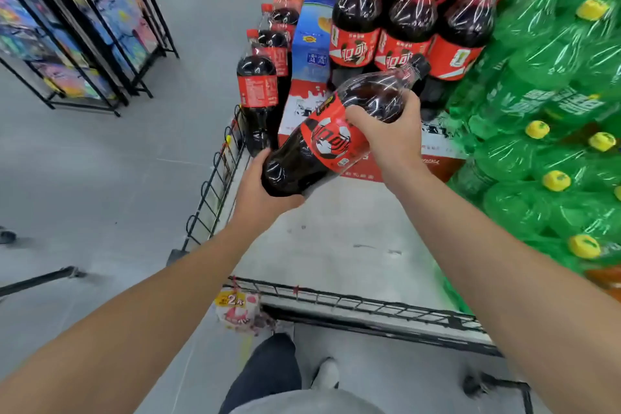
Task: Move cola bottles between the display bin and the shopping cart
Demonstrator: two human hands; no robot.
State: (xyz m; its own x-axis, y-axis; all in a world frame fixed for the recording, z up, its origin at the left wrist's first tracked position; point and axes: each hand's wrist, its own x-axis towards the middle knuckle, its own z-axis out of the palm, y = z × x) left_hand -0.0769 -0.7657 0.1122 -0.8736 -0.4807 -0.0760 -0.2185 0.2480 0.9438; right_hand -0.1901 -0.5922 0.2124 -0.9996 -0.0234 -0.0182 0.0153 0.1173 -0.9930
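The large clear plastic cola bottle with the red football label (336, 134) lies tilted in your two hands above the pale floor of the black wire-railed display bin (215, 191), its dark cap toward 1 o'clock and its base toward 7 o'clock. Your left hand (260, 190) cups the base from below, the fingers curled under the dark bottom and the thumb up its left side. Your right hand (386, 131) grips the shoulder from above, fingers wrapped over the upper edge of the label and round the far side.

At 11 o'clock from the held bottle, a row of upright red-capped cola bottles (257, 87) stands along the left rail of the bin. At 12 o'clock, shrink-wrapped packs of red-labelled cola bottles (406, 20) are stacked high, just behind the bottle's neck. Between the row and the packs stands a blue and white carton (311, 40), and a red and white box (299, 104) lies beneath the held bottle's far side. At 3 o'clock, wrapped green plastic bottles with yellow caps (551, 131) fill the right side of the bin.

At 10 o'clock, well apart across the grey floor, stand black metal racks of colourful packets (84, 30). A yellow price tag (230, 300) hangs from the near rail at 6 o'clock.
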